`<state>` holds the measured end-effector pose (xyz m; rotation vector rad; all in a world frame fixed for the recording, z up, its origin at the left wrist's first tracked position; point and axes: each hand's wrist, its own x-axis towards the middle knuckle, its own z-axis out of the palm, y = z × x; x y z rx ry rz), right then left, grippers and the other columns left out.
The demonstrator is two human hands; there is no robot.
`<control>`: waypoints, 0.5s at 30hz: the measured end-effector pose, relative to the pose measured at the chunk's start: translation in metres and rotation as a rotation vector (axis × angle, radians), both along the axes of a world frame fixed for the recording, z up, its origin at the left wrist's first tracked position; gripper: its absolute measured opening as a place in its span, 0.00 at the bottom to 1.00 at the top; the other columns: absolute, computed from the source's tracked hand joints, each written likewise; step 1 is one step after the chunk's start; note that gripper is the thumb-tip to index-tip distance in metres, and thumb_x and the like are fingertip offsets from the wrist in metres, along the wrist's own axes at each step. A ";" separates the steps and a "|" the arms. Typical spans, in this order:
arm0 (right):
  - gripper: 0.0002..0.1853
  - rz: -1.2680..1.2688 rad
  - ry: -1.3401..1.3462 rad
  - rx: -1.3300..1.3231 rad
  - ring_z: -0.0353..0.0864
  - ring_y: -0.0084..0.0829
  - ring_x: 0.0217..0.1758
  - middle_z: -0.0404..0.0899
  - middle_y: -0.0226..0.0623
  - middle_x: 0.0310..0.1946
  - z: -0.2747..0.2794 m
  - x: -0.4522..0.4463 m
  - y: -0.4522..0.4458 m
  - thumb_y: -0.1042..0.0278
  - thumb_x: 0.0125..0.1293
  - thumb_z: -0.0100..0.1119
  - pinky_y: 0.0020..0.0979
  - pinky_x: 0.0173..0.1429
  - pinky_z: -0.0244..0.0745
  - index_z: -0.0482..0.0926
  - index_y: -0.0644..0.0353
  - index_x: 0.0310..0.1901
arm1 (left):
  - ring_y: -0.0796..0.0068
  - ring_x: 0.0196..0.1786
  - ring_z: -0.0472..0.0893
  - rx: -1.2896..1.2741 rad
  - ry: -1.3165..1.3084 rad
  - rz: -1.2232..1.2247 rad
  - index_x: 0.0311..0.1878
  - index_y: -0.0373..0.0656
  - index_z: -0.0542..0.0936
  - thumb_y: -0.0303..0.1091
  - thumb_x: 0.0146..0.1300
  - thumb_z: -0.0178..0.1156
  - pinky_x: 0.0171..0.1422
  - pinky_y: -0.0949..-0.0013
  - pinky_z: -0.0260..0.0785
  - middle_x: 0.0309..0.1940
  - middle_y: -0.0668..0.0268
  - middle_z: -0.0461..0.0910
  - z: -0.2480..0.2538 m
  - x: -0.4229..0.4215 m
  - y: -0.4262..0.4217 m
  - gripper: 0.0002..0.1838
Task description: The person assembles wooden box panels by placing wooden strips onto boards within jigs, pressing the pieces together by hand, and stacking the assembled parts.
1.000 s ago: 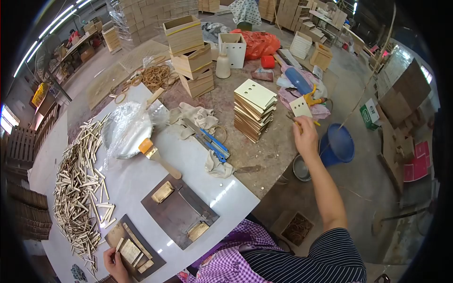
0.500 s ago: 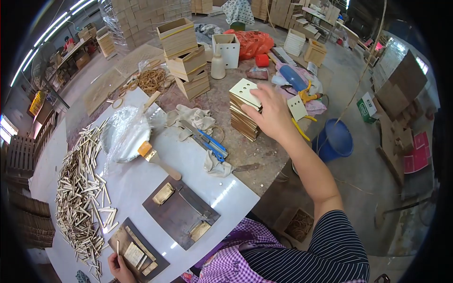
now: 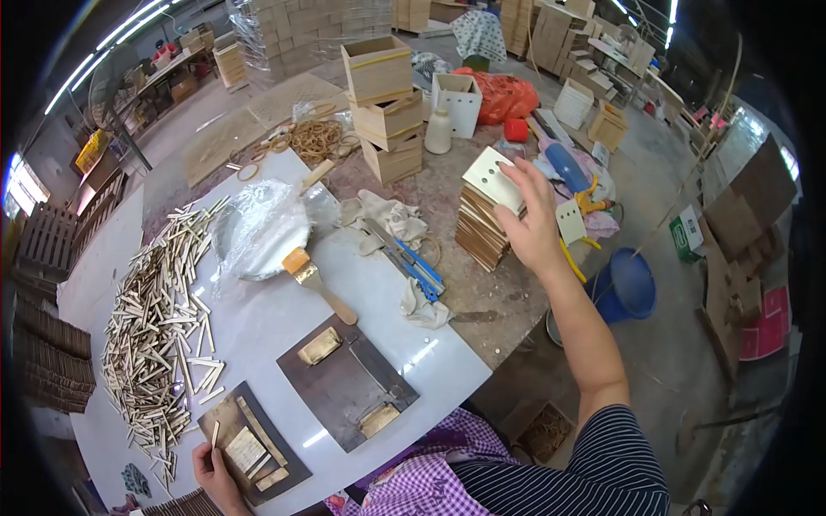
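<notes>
My left hand (image 3: pixel 211 471), at the lower left, pinches a short thin wooden strip (image 3: pixel 215 433) over the left edge of a dark flat plate (image 3: pixel 287 471). Pale wooden pieces (image 3: pixel 246 451) lie on that plate. My right hand (image 3: pixel 535 225) is at the right edge of a stack of thin wooden panels (image 3: pixel 482 225), thumb and fingers spread. The top panel (image 3: pixel 492 175) is pale and has round dark holes. A second dark plate (image 3: pixel 335 391) with a wooden block at two corners lies between my hands.
Loose wooden strips (image 3: pixel 159 344) are heaped on the left. A plastic-covered bowl (image 3: pixel 262 228), brush (image 3: pixel 320 288), blue-handled tool (image 3: pixel 417 267), gloves (image 3: pixel 387 215) and stacked wooden boxes (image 3: pixel 379 73) share the table. A blue bucket (image 3: pixel 626 284) stands beyond its right edge.
The view has shifted, so the table appears farther right. My right thumb has moved slightly away from the panel's edge, and the hand looks wider apart. My left hand still pinches the strip.
</notes>
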<state>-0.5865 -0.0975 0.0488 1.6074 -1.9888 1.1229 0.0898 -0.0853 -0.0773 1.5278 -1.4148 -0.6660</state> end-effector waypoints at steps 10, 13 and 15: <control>0.48 0.306 0.038 -0.122 0.65 0.54 0.76 0.65 0.54 0.73 -0.007 0.097 0.027 0.73 0.50 0.79 0.47 0.77 0.65 0.64 0.65 0.73 | 0.57 0.44 0.80 -0.386 -0.484 -0.002 0.44 0.34 0.80 0.18 0.62 0.64 0.53 0.63 0.73 0.42 0.55 0.80 0.042 -0.053 0.015 0.08; 0.51 0.466 0.010 -0.136 0.66 0.56 0.75 0.65 0.56 0.72 -0.027 0.129 0.030 0.70 0.48 0.82 0.48 0.76 0.67 0.63 0.66 0.74 | 0.56 0.43 0.80 -0.442 -0.553 -0.111 0.46 0.34 0.80 0.15 0.63 0.60 0.52 0.61 0.73 0.42 0.53 0.79 0.056 -0.094 0.021 0.09; 0.50 0.531 -0.013 -0.058 0.67 0.56 0.74 0.66 0.56 0.71 -0.038 0.151 0.034 0.67 0.48 0.83 0.48 0.74 0.69 0.66 0.65 0.72 | 0.57 0.43 0.82 -0.387 -0.449 -0.109 0.43 0.36 0.82 0.16 0.59 0.64 0.49 0.60 0.76 0.40 0.55 0.82 0.062 -0.126 0.025 0.10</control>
